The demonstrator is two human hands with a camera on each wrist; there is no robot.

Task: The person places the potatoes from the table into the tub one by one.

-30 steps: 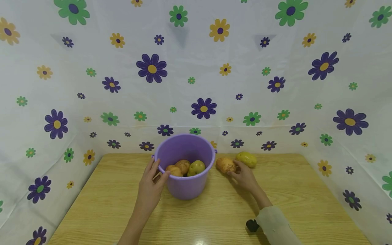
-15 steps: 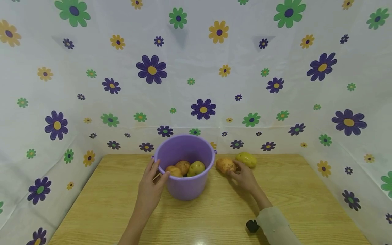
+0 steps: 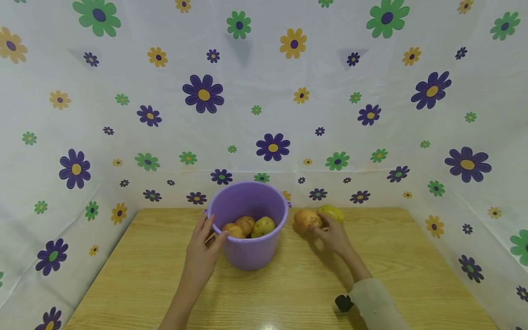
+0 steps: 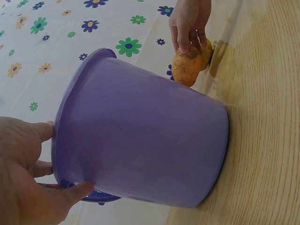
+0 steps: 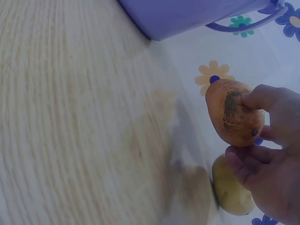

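A purple bucket (image 3: 249, 242) stands on the wooden table (image 3: 288, 293) with three potatoes (image 3: 247, 225) inside. My left hand (image 3: 202, 250) grips its rim on the left side; the left wrist view shows my thumb and fingers on that rim of the bucket (image 4: 140, 140). Right of the bucket, my right hand (image 3: 332, 236) holds an orange-brown potato (image 3: 307, 219) lifted just off the table. In the right wrist view my fingers pinch that potato (image 5: 233, 112) in the air. A yellow-green potato (image 3: 332, 212) lies behind it on the table, partly hidden by my hand.
A white cloth with printed flowers (image 3: 272, 146) walls in the table at the back and both sides. The yellow-green potato (image 5: 232, 190) lies close to the back cloth. A small black object (image 3: 342, 303) sits at my right wrist.
My right hand has closed on the orange-brown potato and lifted it a little off the table. The left hand and bucket have stayed put.
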